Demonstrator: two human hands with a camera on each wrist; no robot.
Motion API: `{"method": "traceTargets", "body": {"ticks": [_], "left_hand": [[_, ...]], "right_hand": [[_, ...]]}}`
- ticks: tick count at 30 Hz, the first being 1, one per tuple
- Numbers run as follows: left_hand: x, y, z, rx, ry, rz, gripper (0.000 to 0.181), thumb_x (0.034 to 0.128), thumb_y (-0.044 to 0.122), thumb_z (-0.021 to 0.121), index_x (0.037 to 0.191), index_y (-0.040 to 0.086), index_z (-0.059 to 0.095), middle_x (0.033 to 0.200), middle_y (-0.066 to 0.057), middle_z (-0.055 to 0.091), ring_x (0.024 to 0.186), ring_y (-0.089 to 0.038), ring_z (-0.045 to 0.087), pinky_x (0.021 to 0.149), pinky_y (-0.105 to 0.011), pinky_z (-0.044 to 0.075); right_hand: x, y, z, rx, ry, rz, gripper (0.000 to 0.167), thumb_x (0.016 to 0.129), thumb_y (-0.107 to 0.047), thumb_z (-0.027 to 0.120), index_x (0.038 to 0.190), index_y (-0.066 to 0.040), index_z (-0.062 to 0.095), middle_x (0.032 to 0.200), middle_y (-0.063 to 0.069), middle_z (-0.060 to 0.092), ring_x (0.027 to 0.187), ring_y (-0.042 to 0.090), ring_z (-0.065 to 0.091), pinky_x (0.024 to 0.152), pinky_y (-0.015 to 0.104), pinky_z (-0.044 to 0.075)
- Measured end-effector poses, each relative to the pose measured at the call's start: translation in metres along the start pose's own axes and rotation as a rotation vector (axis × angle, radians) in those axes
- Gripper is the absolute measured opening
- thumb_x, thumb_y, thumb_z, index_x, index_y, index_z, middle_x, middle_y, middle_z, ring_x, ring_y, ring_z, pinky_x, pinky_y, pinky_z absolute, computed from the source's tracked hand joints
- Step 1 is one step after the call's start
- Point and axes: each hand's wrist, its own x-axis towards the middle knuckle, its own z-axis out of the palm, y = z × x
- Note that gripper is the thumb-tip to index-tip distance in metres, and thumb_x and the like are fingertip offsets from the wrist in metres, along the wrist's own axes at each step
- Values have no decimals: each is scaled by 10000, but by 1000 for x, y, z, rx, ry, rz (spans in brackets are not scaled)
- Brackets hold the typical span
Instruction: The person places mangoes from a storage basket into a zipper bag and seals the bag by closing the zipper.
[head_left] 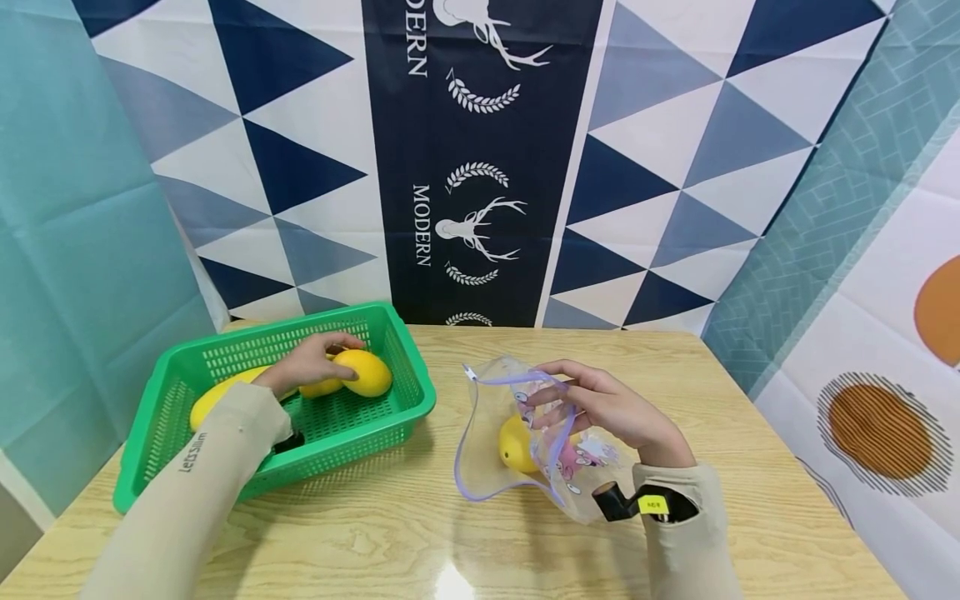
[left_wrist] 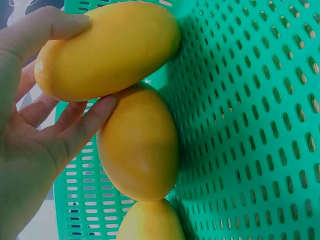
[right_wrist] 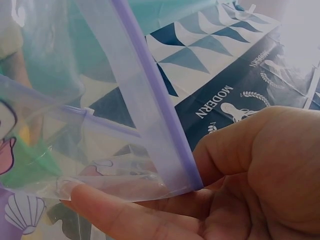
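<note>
In the head view, the left hand (head_left: 311, 364) reaches into the green basket (head_left: 337, 442) and grips a yellow oval fruit (head_left: 366, 372) near its right end. The left wrist view has the thumb and fingers of the left hand (left_wrist: 45, 115) around one end of that fruit (left_wrist: 115, 50); a second fruit (left_wrist: 140, 145) lies against it. On the right, the right hand (head_left: 611, 408) holds the edge of a clear bag with a purple rim (head_left: 468, 479), its mouth spread. One yellow fruit (head_left: 517, 443) sits inside the bag. The right wrist view shows the right hand (right_wrist: 215, 185) pinching the bag's rim (right_wrist: 167, 120).
More yellow fruit (head_left: 217, 396) lies in the basket's left part. Basket and bag stand on a wooden table (head_left: 360, 533), with the bag to the basket's right. A patterned cloth (head_left: 480, 150) hangs behind the table's back edge.
</note>
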Motion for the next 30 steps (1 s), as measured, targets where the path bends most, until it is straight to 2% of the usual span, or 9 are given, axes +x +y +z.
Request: {"method": "traceTargets", "body": {"ticks": [8, 11, 18, 23, 30], "left_hand": [[1, -1, -5, 29, 26, 19, 443, 873, 129, 756, 1262, -35, 625, 1347, -251, 523, 1046, -374, 584, 895, -486, 497], [1, 0, -7, 24, 36, 24, 447, 875, 148, 759, 1263, -31, 627, 1357, -250, 519, 1049, -366, 587, 887, -475, 501], [-3, 10, -16, -39, 142, 19, 499, 876, 162, 765, 1317, 0, 597, 1314, -207, 540, 1002, -309, 528, 827, -416, 482], [-5, 17, -21, -58, 191, 52, 508, 891, 158, 755, 1345, 13, 578, 1329, -185, 511, 1038, -297, 532, 819, -352, 486], [-4, 28, -25, -115, 216, 81, 510, 902, 119, 742, 1365, 14, 558, 1375, -170, 515, 1166, -322, 520, 844, -240, 491]], "right_hand": [[0, 0, 0, 5, 6, 5, 424, 1056, -31, 277, 1446, 133, 295, 1268, 383, 552, 992, 245, 713, 773, 415, 593], [0, 0, 0, 13, 3, 5, 424, 1056, -31, 273, 1446, 134, 294, 1269, 384, 550, 998, 250, 711, 775, 420, 592], [-1, 0, -1, 6, 8, 3, 419, 1057, -36, 280, 1440, 131, 303, 1271, 385, 549, 997, 243, 712, 771, 423, 593], [-2, 0, -1, 6, 6, 2, 420, 1059, -38, 284, 1442, 132, 302, 1270, 383, 551, 992, 248, 713, 775, 428, 591], [-2, 0, -2, 3, 5, -2, 421, 1058, -41, 289, 1443, 128, 301, 1267, 382, 554, 989, 247, 714, 776, 434, 591]]}}
